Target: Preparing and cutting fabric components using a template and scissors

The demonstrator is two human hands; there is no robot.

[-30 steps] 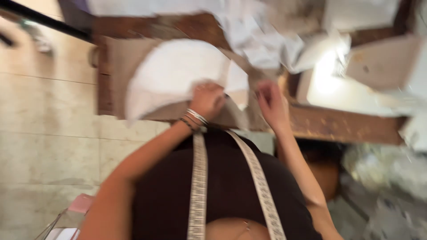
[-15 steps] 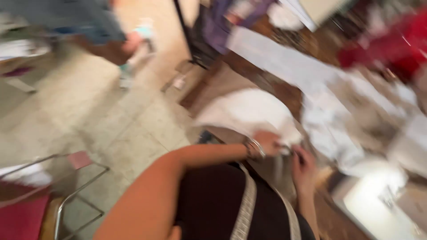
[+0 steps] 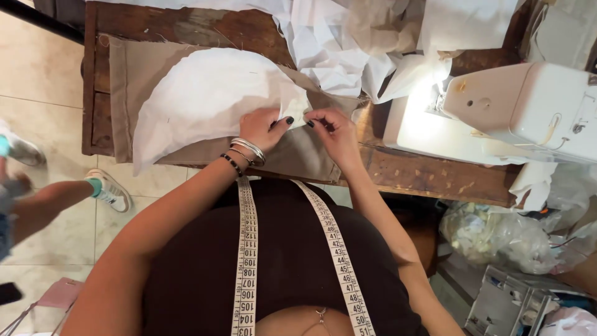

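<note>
We start with the wooden table (image 3: 435,177), which carries everything here; its near edge runs just in front of our body, and its left end stops short over the tiled floor (image 3: 43,74). A tan fabric panel (image 3: 124,81) lies flat over the table's left half, reaching almost to the left edge and hanging slightly past the near edge, so it serves as a base layer. On top of it sits the white curved fabric piece (image 3: 205,99), its rounded side toward the left end and its straight end toward the middle of the table, where we work it. A white sewing machine (image 3: 528,106) fills the right end, its lamp lighting the bed beside us, and loose white cloth (image 3: 348,43) heaps along the far edge.

Our left hand (image 3: 264,127) pinches the near corner of the white piece, fingers closed on the cloth, bangles at the wrist. Our right hand (image 3: 333,130) grips the same corner just beside it, fingertips nearly touching the left, apparently to hold a fold or seam steady.

Open room lies mostly on the bare near strip toward the machine; the far edge is crowded. A measuring tape (image 3: 245,249) hangs round our neck, within easy reach. Another person's shoe (image 3: 109,190) stands on the floor off the table's left end.
</note>
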